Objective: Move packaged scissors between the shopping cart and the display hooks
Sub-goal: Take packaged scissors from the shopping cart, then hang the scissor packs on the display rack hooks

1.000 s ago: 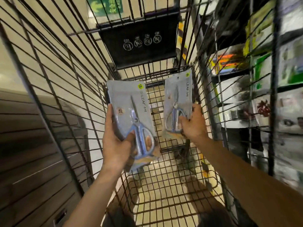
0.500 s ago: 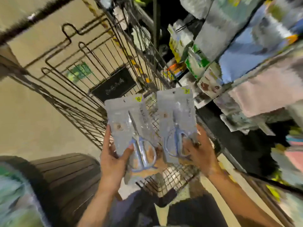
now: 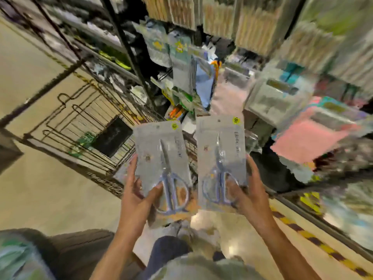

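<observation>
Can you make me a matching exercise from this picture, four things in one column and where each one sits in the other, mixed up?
Column one:
1. left hand
2. right hand
3. black wire shopping cart
4. pink flat package on the shelves

Column two:
A. far right of the view, above the hands
B. grips the left grey card pack of blue-handled scissors
C. left of both packs, over the beige floor
D. grips the right grey card pack of blue-handled scissors

Pairs: 1-B, 2-D, 3-C, 4-A

Bright indoor light; heavy motion blur, edges smeared and warped.
</observation>
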`<control>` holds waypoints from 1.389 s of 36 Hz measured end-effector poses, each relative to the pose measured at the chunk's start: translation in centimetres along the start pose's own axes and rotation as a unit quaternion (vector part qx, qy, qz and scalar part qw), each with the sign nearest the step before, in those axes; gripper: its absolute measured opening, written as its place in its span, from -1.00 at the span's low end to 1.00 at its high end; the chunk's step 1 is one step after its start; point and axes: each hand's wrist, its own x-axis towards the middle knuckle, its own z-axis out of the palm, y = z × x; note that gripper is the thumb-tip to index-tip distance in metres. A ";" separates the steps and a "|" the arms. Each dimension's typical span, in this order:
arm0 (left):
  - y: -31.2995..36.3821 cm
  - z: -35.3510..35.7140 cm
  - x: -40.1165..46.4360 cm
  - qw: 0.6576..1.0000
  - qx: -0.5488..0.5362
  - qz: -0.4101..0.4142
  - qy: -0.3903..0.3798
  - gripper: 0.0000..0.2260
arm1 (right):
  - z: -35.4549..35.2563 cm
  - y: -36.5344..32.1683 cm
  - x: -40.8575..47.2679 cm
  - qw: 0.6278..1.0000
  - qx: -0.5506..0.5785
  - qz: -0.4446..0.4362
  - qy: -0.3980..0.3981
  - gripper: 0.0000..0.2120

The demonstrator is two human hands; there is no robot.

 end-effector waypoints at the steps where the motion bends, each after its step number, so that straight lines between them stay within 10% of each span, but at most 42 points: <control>1: 0.4 1.6 -1.2 1.000 0.010 0.012 -0.011 -0.20 | -1.9 -0.1 -1.3 1.000 0.004 -0.005 0.021 -0.32; 25: 6.3 29.3 -19.2 0.909 0.025 0.130 -0.396 -0.24 | -29.2 -2.6 -28.3 0.914 0.061 -0.029 0.399 -0.25; 50: 19.3 36.3 -23.0 0.858 -0.081 0.253 -0.439 -0.22 | -37.8 -15.8 -31.6 0.884 0.035 -0.156 0.439 -0.24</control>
